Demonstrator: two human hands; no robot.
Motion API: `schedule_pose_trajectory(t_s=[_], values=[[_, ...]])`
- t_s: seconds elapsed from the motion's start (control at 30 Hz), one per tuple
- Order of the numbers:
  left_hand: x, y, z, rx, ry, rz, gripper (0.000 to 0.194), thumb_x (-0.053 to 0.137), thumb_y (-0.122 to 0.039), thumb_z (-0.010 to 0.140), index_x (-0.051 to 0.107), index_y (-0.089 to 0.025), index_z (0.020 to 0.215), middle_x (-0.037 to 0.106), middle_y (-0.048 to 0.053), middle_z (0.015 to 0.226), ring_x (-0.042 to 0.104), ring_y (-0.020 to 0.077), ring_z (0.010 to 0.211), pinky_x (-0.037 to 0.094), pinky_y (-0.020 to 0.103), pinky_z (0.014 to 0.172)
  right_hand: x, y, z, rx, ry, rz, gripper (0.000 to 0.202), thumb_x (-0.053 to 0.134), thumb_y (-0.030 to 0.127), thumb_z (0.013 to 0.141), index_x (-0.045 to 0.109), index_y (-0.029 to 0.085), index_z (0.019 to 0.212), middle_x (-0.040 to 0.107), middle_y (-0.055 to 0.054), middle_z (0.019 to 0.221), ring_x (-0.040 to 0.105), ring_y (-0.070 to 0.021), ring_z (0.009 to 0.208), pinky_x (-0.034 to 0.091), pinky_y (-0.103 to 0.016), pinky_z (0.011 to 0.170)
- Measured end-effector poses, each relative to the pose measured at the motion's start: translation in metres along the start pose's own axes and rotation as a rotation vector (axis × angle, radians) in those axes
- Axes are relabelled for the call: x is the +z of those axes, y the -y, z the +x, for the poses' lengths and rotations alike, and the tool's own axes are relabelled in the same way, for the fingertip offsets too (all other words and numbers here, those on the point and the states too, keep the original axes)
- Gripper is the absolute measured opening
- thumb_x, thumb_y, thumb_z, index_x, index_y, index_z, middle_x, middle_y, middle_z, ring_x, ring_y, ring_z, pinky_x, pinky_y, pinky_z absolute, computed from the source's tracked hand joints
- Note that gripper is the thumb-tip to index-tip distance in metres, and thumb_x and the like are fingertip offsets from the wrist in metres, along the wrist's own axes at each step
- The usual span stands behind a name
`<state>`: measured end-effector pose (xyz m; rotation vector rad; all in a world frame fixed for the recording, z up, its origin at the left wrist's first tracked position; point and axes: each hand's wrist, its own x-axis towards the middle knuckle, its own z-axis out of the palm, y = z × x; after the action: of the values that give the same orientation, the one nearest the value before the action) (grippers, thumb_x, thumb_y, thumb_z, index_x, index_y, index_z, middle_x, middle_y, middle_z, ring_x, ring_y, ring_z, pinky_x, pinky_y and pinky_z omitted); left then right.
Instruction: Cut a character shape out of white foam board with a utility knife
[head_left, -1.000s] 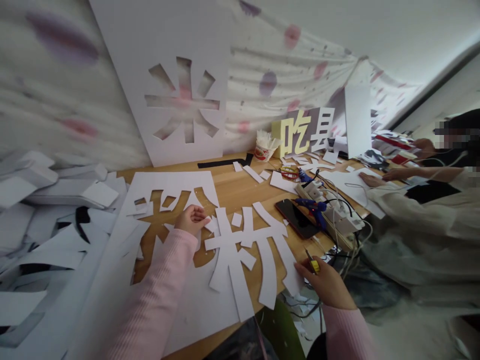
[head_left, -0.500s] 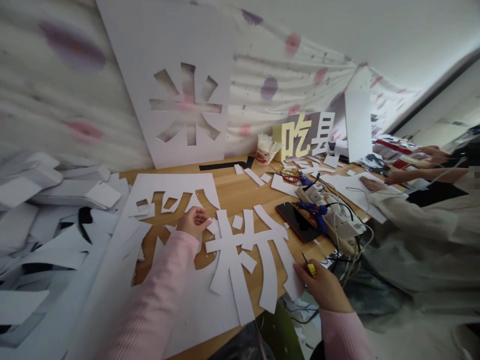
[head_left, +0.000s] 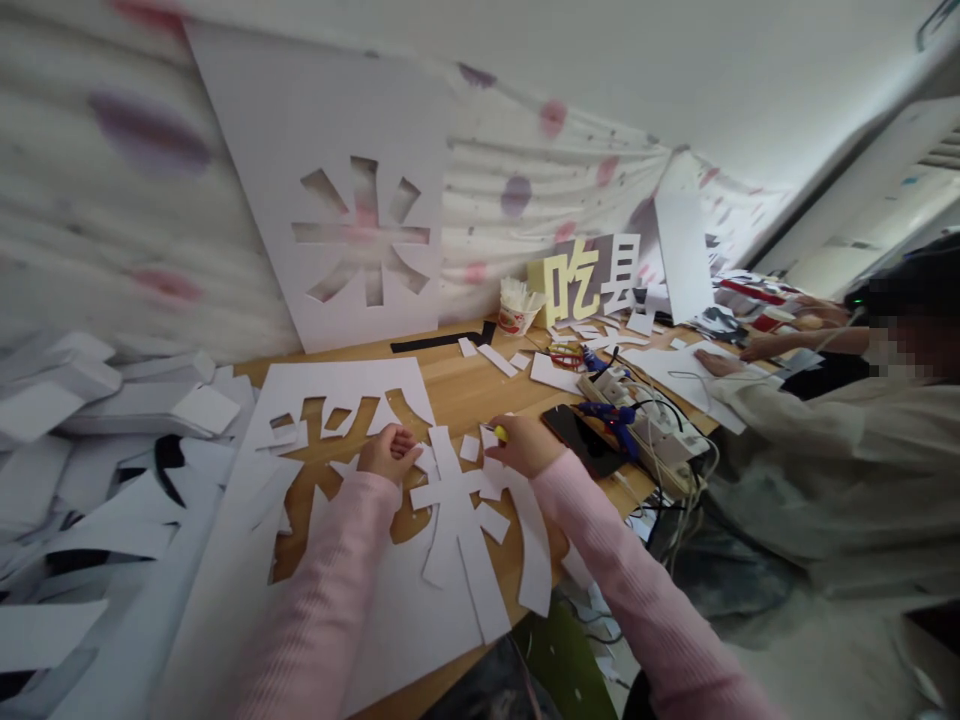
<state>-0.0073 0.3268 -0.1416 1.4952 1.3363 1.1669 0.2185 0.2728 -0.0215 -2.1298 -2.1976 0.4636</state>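
Note:
My right hand [head_left: 529, 447] is closed around a small yellow craft knife [head_left: 500, 433], mostly hidden by the fingers, over the upper right of a white foam-board character [head_left: 454, 500]. My left hand [head_left: 390, 452] has its fingers curled in beside the character's left edge; whatever may be inside them is hidden. Under my left arm lies a large white board [head_left: 225, 560] with character-shaped openings, and wood shows through them. Small white offcuts [head_left: 493, 522] lie in and around the character's strokes.
A black phone [head_left: 581, 440], blue glue guns [head_left: 611, 420] and a corded power strip [head_left: 667, 440] lie to the right. Behind stand a cup of glue sticks [head_left: 517, 315] and a cut-out board [head_left: 262, 180]. White pieces pile up left [head_left: 150, 395]. A co-worker [head_left: 810, 470] sits at right.
My right hand has moved up and left with the craft knife, from the table's front edge to the top of the character. My left hand has hardly moved. The view has shifted slightly.

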Motion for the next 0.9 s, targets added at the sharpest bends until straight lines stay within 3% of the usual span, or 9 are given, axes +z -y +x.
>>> schedule_pose_trajectory(t_s=[0.07,0.17,0.3,0.7,0.9], values=[[0.0,0.001,0.0,0.02,0.013,0.018,0.027,0.076,-0.027,0.059,0.057,-0.021,0.077,0.064,-0.002,0.067,0.06,0.0138,0.058,0.052,0.028,0.059,0.009,0.007,0.028,0.0,0.078,-0.016,0.045,0.078,0.026,0.067,0.067,0.018,0.109,0.073,-0.01,0.101,0.066,-0.0268,0.094,0.046,-0.029,0.074],[0.001,0.002,0.0,0.047,0.03,0.054,0.021,0.074,-0.026,0.069,0.058,-0.017,0.081,0.063,-0.003,0.071,0.059,0.0117,0.059,0.052,0.028,0.061,0.02,0.008,0.047,-0.002,0.138,-0.02,0.051,0.082,0.025,0.062,0.066,0.022,0.11,0.073,-0.007,0.101,0.066,-0.0257,0.094,0.045,-0.028,0.071],[0.002,0.001,-0.002,0.072,0.047,0.1,0.017,0.071,-0.025,0.077,0.059,-0.015,0.082,0.062,-0.003,0.072,0.059,0.0108,0.061,0.052,0.028,0.062,0.022,0.006,0.045,-0.042,0.181,0.003,0.049,0.081,0.027,0.066,0.064,0.025,0.113,0.074,-0.001,0.092,0.067,-0.0208,0.091,0.044,-0.024,0.071],[0.0,-0.004,-0.004,0.117,0.085,0.237,0.014,0.068,-0.021,0.073,0.059,-0.018,0.083,0.067,-0.001,0.078,0.064,0.0137,0.068,0.052,0.026,0.062,0.028,0.001,0.046,-0.076,0.204,0.024,0.055,0.083,0.031,0.063,0.063,0.024,0.114,0.073,0.0,0.089,0.067,-0.0205,0.089,0.044,-0.023,0.069],[-0.004,-0.009,-0.004,0.139,0.219,0.37,0.011,0.067,-0.023,0.082,0.061,-0.015,0.086,0.065,0.0,0.083,0.061,0.0118,0.069,0.052,0.029,0.065,0.029,-0.002,0.046,-0.06,0.199,0.051,0.035,0.079,0.031,0.07,0.067,0.021,0.101,0.073,-0.002,0.09,0.067,-0.0186,0.087,0.044,-0.022,0.069]])
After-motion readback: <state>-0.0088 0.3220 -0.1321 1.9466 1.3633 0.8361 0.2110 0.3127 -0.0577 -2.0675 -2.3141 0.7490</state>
